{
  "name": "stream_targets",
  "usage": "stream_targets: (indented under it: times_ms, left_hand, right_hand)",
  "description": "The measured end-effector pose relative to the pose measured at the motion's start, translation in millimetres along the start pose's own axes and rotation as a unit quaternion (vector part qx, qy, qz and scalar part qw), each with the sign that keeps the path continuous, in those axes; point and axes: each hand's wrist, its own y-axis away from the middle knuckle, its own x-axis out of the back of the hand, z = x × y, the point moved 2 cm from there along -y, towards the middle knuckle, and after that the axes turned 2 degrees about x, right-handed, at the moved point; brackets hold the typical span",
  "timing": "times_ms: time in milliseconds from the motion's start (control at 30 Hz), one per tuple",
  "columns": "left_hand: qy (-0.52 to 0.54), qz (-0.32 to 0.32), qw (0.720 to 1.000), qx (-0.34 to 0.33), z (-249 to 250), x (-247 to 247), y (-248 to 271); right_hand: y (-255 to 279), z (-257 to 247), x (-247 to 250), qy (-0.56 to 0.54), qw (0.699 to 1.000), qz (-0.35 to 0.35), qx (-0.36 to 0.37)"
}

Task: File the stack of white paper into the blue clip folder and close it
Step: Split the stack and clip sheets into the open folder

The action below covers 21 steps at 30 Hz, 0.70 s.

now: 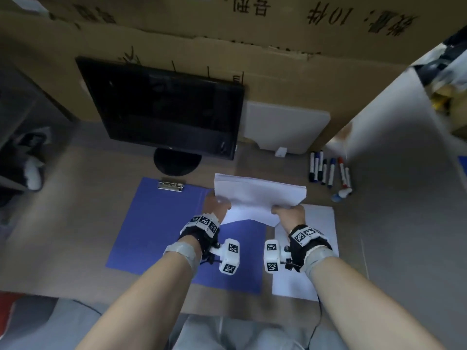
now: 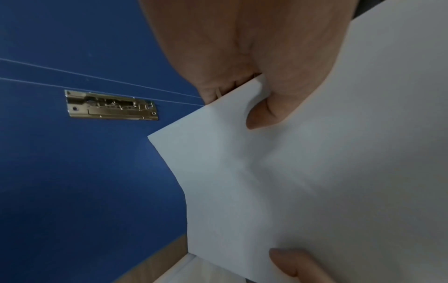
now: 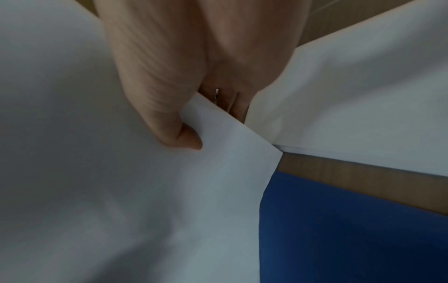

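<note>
Clearly, from the head view, both hands carry the sheaf of white paper (image 1: pixel 257 198) in the air above the open blue clip folder (image 1: pixel 161 228) lying flat on the wooden counter (image 1: pixel 75 173); the left hand (image 1: pixel 214 205) pinches one near corner, the right hand (image 1: pixel 289 213) the other, and more white sheets (image 1: pixel 318 223) lie just beside the folder. From the left wrist, the thumb (image 2: pixel 261 114) presses on the sheaf, and the metal clip (image 2: pixel 111 105) sits well clear of the paper's edge. From the right wrist, the thumb (image 3: pixel 184 137) clamps the corner likewise. I would square the far edge toward that clip, keeping both pinches firm so the sheets do not fan apart.
</note>
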Motion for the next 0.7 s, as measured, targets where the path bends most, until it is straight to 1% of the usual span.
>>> stream_targets:
  times_ms: [67, 167, 233, 333, 400, 500, 567, 633, 700]
  left_hand:
    - [-0.019, -0.038, 0.999, -0.013, 2, 3, 1]
    - [-0.058, -0.086, 0.994, -0.045, -1, 4, -8]
    - [-0.056, -0.086, 0.994, -0.045, 2, 6, -9]
    - [-0.062, -0.079, 0.994, -0.037, -3, 6, -11]
    - [-0.081, -0.075, 0.993, -0.046, -9, 6, -16]
    - [-0.113, -0.046, 0.989, -0.079, -6, 10, -24]
    - [-0.137, -0.032, 0.987, -0.073, -4, 11, -29]
    - [-0.163, -0.030, 0.985, -0.042, -10, 10, -35]
    - [-0.172, -0.033, 0.985, 0.005, -27, 8, -40]
  right_hand:
    - [8, 3, -2, -0.010, 1.000, 0.020, -0.022]
    - [22, 4, -4, -0.027, 0.999, 0.014, -0.042]
    - [25, 5, -7, -0.035, 0.998, 0.012, -0.041]
    - [23, 12, -11, -0.051, 0.997, 0.028, -0.044]
    - [16, 14, -13, -0.018, 0.999, 0.032, -0.027]
    - [6, 4, -11, 0.075, 0.997, 0.029, -0.005]
    - [2, -1, -10, 0.093, 0.996, 0.003, -0.009]
    - [1, 0, -11, 0.056, 0.996, -0.054, -0.034]
    - [-2, 15, -16, 0.036, 0.992, -0.096, -0.068]
